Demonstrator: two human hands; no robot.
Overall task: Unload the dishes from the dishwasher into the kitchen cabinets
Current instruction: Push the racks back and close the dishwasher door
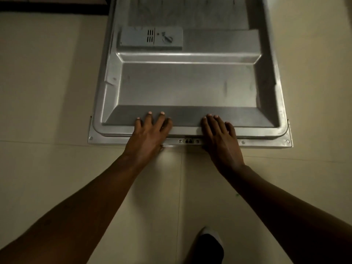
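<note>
The dishwasher door [188,82] lies fully lowered, its steel inner face up, and both hands rest on its near edge. The left hand [150,132] has its fingers spread flat over the lip, and the right hand [221,136] lies beside it with fingers straight and close together; neither is wrapped round anything, so both are released, pressing rather than grasping. The latch [188,141] sits between the 2 hands, and the detergent dispenser [152,38] is further up the panel. No dishes or racks show here; they must be beyond the top of the view, inside the tub. The risk I would judge from here is weight: leaning on the outer edge of a lowered door loads its hinges. A foot [209,244] stands on the tiled floor [47,92] just short of the door, so a step forward could strike the metal corner.
</note>
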